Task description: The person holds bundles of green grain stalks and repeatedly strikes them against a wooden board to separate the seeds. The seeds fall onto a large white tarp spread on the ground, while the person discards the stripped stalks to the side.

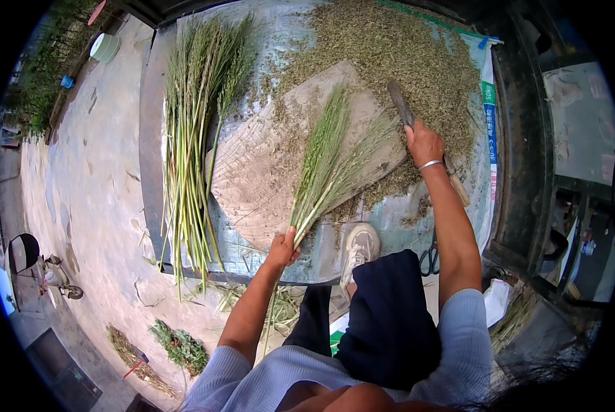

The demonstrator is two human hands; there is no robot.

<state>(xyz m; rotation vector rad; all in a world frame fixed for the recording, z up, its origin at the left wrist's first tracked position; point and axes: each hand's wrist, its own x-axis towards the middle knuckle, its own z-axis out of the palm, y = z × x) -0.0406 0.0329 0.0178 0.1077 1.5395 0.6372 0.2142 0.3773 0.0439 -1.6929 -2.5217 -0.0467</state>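
Observation:
In my left hand (284, 247) is the lower end of a bunch of long green grass stalks (325, 161), gripped by closed fingers. Its feathery seed heads fan out over a worn, pale slab (246, 185). My right hand (426, 145) is wrapped round a dark, flat-bladed tool (400, 103), its blade pointing away from me beside the seed heads. A wooden handle (457, 187) shows past my wrist; I cannot tell whether it belongs to the same tool. To the left lies a larger bundle of similar stalks (194, 151), untouched by either hand.
Loose seed (404, 48) covers the far part of a plastic sheet (252, 264). My shoe (361, 246) rests at the near edge. Black-handled scissors (429, 261) lie right of my knee. A dark frame (524, 137) stands at right; cut greens (179, 345) lie on the left ground.

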